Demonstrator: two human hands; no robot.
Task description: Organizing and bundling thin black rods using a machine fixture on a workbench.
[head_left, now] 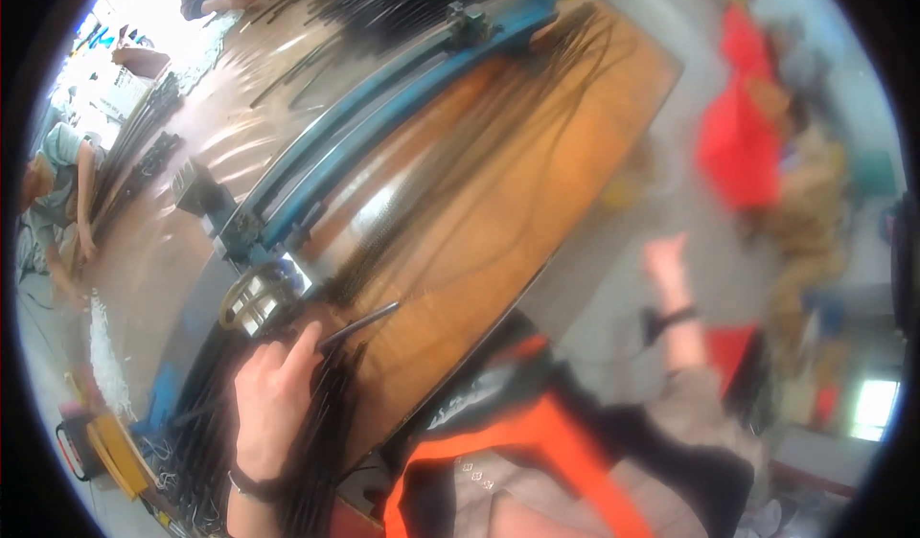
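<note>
The brown table (537, 193) spreads widest, with blue rails (321, 162) arching from nine to one o'clock. Toward seven lies the loose bundle (331, 413) of dark rods; a careless pull might drag several along and scatter them. My left hand (273, 399), at eight, looks closed around one rod (369, 320), its free end slanting toward two: a slack grip could let it slip. My right hand (665, 256), at three, is blurred; I cannot tell whether it holds anything.
</note>
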